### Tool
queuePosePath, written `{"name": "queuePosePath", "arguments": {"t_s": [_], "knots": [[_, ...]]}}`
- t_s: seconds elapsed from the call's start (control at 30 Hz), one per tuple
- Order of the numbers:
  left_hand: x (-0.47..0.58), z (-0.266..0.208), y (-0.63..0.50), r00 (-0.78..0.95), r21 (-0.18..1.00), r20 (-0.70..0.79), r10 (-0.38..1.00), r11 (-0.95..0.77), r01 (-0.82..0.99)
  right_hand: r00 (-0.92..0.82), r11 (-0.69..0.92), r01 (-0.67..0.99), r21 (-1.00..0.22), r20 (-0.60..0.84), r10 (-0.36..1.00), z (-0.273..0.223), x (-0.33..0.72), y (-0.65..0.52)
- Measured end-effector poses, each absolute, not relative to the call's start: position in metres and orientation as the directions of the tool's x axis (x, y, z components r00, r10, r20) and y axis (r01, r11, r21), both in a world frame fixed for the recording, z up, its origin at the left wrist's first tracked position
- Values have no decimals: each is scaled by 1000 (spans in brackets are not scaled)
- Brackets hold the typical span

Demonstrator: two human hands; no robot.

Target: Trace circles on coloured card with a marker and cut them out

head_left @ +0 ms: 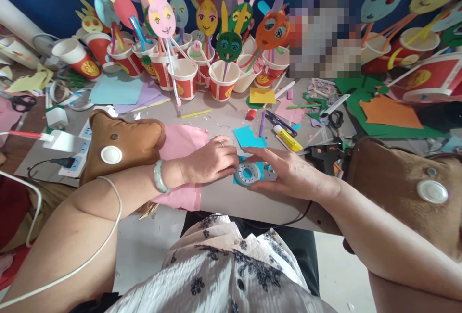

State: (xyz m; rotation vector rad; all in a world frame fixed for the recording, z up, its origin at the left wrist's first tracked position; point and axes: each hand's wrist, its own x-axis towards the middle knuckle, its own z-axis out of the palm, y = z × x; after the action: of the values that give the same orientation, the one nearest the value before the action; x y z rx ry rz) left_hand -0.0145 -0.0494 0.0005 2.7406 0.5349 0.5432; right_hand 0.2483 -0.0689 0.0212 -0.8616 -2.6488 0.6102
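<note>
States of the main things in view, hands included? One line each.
Left hand: fingers curled beside ring, grip hidden
Right hand: open, fingers spread at ring
Ring: flat on blue sheet
Blue scrap: flat, notched
Yellow tube: lying on its side
Black plug: plugged into power strip
Green-faced cup: upright, stick in it
Orange paper: flat on green paper

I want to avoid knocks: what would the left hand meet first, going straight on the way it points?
The left hand would probably meet the white ring on the blue paper first; whether they already touch is unclear.
</note>
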Motion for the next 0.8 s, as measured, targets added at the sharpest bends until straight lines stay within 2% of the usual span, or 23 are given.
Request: {"name": "queuePosePath", "arguments": {"t_s": [0.37, 0.53, 0.67, 0.8], "knots": [[-13, 0, -50, 852, 257, 293, 434, -894, 367, -780, 737, 476, -481, 156, 606, 9, 253, -67], [-15, 5, -49, 829, 316, 317, 461, -876, 366, -777, 729, 490, -478, 140, 614, 15, 251, -67], [-19, 12, -52, 888, 344, 298, 351, -907, 243, -778, 722, 490, -489, 127, 615, 21, 249, -68], [-20, 13, -56, 931, 295, 280, 234, -944, 149, -777, 719, 480, -503, 137, 614, 18, 250, -67]]}}
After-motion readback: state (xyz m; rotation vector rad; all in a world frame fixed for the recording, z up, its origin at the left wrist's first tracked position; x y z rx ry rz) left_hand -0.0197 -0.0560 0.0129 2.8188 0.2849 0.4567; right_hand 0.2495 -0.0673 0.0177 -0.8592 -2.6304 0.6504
